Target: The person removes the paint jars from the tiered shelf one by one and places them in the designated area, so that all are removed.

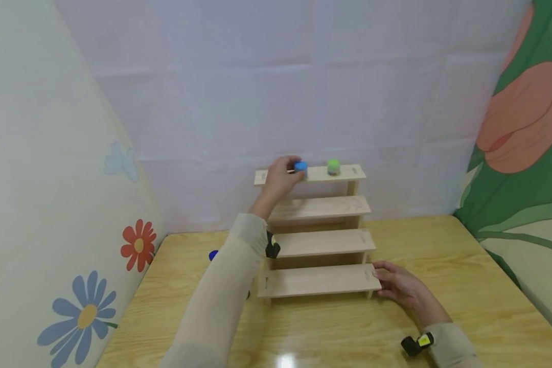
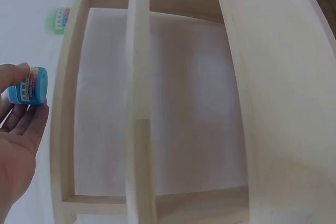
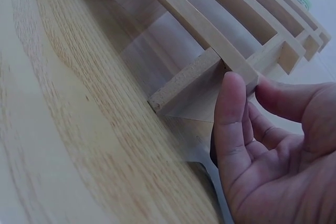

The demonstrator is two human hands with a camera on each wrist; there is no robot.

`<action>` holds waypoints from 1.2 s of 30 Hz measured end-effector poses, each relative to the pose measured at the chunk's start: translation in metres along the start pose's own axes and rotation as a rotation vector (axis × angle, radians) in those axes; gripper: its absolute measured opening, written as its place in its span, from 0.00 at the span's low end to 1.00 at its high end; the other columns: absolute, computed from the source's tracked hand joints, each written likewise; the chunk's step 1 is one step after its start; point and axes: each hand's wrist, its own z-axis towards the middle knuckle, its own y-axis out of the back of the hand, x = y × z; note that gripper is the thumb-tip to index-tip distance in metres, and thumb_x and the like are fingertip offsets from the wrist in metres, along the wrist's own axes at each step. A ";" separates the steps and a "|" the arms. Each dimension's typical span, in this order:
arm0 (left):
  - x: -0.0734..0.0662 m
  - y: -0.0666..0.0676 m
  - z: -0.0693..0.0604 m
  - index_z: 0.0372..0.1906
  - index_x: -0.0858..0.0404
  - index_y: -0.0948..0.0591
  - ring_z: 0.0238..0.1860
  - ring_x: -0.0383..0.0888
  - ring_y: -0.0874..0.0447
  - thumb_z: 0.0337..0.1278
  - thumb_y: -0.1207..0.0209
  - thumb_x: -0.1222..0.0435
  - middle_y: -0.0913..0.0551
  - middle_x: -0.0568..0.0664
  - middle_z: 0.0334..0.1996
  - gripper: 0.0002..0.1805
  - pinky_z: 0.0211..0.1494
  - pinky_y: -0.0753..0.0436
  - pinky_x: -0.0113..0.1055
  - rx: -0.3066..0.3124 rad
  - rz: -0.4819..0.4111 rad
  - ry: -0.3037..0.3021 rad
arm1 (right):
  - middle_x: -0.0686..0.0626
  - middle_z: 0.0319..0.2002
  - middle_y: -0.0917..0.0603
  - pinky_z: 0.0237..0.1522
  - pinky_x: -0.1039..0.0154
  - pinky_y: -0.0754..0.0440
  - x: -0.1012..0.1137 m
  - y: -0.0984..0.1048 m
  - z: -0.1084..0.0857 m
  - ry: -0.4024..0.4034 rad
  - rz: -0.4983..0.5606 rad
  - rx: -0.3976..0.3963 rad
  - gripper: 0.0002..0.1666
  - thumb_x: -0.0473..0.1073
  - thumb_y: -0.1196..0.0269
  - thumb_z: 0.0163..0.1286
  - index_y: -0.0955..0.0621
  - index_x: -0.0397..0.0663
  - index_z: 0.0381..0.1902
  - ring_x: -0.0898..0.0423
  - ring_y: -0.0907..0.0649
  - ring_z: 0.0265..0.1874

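My left hand (image 1: pixel 281 178) pinches a small blue lidded jar (image 1: pixel 301 168) between thumb and fingers at the top step of a wooden step rack (image 1: pixel 322 207). In the left wrist view the blue jar (image 2: pixel 30 86) has a printed label on its side. To its right on the same top step stands a similar jar with a green lid (image 1: pixel 333 167). Down at the lowest step, my right hand (image 1: pixel 397 286) grips the right end of the board; the right wrist view shows thumb and finger pinching the board's corner (image 3: pixel 247 74).
The rack stands on a wood-grain table (image 1: pixel 423 245) before a white cloth backdrop (image 1: pixel 257 102). A dark blue lid (image 1: pixel 213 254) shows left of the rack, mostly hidden by my left sleeve (image 1: pixel 221 301). Painted walls flank both sides.
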 end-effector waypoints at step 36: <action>0.011 0.063 -0.075 0.60 0.71 0.24 0.58 0.56 0.19 0.63 0.34 0.70 0.19 0.62 0.55 0.22 0.62 0.16 0.45 0.072 0.003 -0.108 | 0.52 0.37 0.14 0.31 0.70 0.14 0.003 0.010 -0.001 -0.026 -0.010 0.001 0.09 0.39 0.44 0.79 0.22 0.59 0.50 0.60 0.16 0.32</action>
